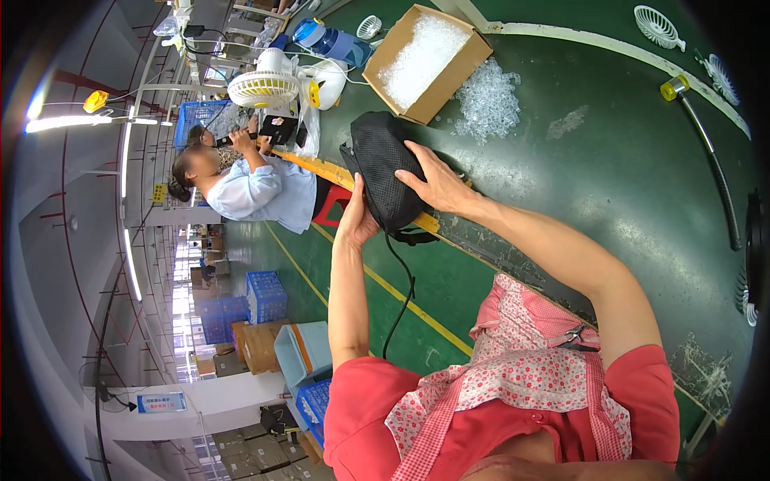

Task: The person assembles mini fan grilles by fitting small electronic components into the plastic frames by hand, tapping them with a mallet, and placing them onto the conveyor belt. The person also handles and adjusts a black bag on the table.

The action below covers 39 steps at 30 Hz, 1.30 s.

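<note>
A rounded black mesh bag (385,164) is held between my two hands above the table's edge. My left hand (359,220) grips its lower left side, thumb up along the mesh and fingers partly hidden behind it. Across its right side lies my right hand (437,183), its fingers curved onto the mesh. From the underside of the bag a thin black cord (411,284) hangs down past the table edge. A black strap shows by its lower end. What the bag contains is hidden.
On the green table (593,176), a cardboard box (433,104) of small clear pieces stands beside a loose clear heap (488,98). White fan guards (659,28) and a black-handled tool (706,144) lie right. A white fan (265,86) and a seated co-worker (261,184) are left.
</note>
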Available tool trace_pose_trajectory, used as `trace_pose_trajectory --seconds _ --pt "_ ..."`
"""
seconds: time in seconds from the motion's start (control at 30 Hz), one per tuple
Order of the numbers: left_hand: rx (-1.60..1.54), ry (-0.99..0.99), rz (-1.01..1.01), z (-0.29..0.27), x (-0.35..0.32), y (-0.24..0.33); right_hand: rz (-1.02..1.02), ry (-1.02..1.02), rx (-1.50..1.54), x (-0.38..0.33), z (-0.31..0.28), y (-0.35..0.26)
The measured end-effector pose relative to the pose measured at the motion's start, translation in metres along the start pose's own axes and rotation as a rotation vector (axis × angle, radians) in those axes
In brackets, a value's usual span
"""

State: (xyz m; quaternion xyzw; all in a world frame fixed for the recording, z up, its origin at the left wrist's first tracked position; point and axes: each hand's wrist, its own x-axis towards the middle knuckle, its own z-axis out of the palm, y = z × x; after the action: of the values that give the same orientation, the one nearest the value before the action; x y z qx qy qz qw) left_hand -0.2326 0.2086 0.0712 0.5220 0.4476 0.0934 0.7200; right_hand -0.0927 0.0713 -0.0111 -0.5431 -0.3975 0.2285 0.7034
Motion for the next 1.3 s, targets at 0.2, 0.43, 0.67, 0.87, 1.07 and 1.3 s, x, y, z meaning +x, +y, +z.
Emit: trace_pose_trajectory --seconds 0.2,0.43,0.67,0.87,1.07,1.3 --pt "0.158 0.066 -0.034 0.014 0.007 0.015 -0.055 0.001 -0.045 -0.001 0.001 0.005" --pt "0.42 0.322 0.436 0.005 0.046 -0.002 -0.059 0.006 -0.11 -0.004 0.002 0.01" --pt "1.077 0.537 1.006 -0.063 0.09 0.031 -0.089 -0.021 -0.069 -0.004 0.006 0.0" --pt "0.962 0.351 0.989 -0.055 0.096 0.029 -0.145 0.014 -0.124 -0.001 0.006 0.007" --pt "0.803 0.44 0.708 -0.074 0.129 0.071 -0.096 -0.052 -0.1 -0.002 0.01 -0.001" --pt "0.615 0.752 0.291 -0.12 0.185 0.109 -0.132 -0.058 -0.129 -0.008 0.021 -0.014"
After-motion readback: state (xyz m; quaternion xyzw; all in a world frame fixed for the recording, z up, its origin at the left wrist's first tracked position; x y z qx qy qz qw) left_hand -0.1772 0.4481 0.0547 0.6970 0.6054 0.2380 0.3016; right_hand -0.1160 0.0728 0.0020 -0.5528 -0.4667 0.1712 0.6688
